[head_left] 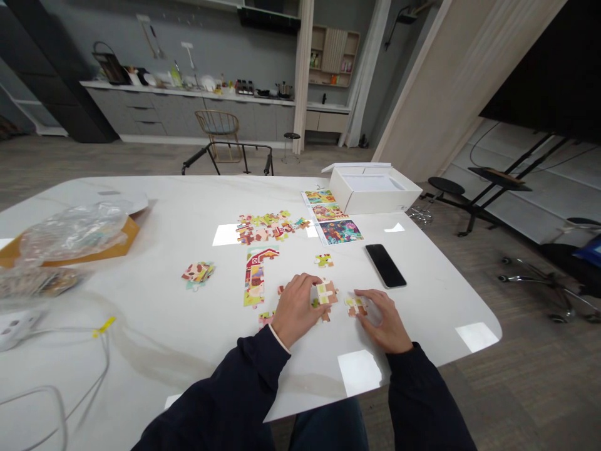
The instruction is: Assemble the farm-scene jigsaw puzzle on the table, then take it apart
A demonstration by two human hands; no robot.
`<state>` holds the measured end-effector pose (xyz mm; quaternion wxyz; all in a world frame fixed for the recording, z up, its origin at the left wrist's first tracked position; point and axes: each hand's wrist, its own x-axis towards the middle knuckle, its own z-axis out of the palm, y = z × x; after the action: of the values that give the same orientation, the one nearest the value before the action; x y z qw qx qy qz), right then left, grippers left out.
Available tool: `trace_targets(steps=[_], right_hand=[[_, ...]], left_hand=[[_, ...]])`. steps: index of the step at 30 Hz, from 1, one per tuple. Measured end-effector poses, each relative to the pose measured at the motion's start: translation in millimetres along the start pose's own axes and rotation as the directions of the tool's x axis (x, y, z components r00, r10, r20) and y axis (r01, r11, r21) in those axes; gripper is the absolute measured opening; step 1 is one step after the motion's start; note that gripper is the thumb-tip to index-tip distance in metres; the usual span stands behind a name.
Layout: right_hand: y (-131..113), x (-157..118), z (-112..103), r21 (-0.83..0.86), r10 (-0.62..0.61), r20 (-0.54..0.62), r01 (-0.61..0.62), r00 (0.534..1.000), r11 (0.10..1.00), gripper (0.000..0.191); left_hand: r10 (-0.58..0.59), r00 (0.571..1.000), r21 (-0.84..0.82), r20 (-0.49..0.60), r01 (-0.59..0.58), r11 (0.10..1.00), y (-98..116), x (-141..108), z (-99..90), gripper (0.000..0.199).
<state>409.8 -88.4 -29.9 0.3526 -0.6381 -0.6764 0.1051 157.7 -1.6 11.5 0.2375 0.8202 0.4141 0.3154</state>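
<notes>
- Grey cabinets [181,119] line the far wall at 11 o'clock, beyond a white table [173,344] where a person in dark sleeves works over jigsaw pieces.
- Left hand [298,307] pinches a tan piece [328,292] between thumb and fingers; at its 3 o'clock, the right hand [382,319] curls thumb and fingers about a second piece [355,305], the two pieces apart.
- Measured from the hands, a barn strip [254,285] lies joined between 9 and 10 o'clock, a heap [270,235] at 11, cards [342,232] at 12, a box [375,200] at 1, a phone [385,265] at 2.
- Step in hand appears to be matching pieces, with the picture only partly built.
- Next move likely calls for turning tab to socket, then pressing both flat; whether these two fit, one cannot tell.
</notes>
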Motion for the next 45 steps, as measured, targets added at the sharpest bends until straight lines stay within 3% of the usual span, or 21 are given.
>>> trace_targets(steps=[16, 26, 33, 41, 45], right_hand=[[-1.5, -0.3, 0.2, 0.019, -0.013, -0.006, 0.013, 1.000, 1.000, 0.043], [1.3, 0.7, 1.0, 0.062, 0.000, -0.046, 0.003, 0.999, 0.998, 0.031], [0.9, 0.5, 1.0, -0.031, -0.048, 0.042, 0.050, 0.998, 0.998, 0.039], [1.1, 2.4, 6.8, -0.078, 0.040, -0.107, -0.049, 0.993, 0.996, 0.042], [-5.1, 0.6, -2.8, 0.057, -0.034, 0.003, 0.034, 0.999, 0.998, 0.037]], left_hand=[[0.030, 0.999, -0.070, 0.028, -0.028, 0.997, 0.9, -0.6, 0.7, 0.044], [-0.022, 1.000, -0.071, 0.015, 0.023, 0.997, 2.2, -1.5, -1.9, 0.055], [-0.033, 0.999, -0.070, 0.014, 0.034, 0.997, 2.9, -0.9, -1.9, 0.053], [-0.028, 1.000, -0.067, 0.003, 0.028, 0.997, 2.9, -0.8, -2.2, 0.052], [-0.024, 1.000, -0.064, 0.003, 0.024, 0.998, 2.4, -0.9, -2.2, 0.052]])
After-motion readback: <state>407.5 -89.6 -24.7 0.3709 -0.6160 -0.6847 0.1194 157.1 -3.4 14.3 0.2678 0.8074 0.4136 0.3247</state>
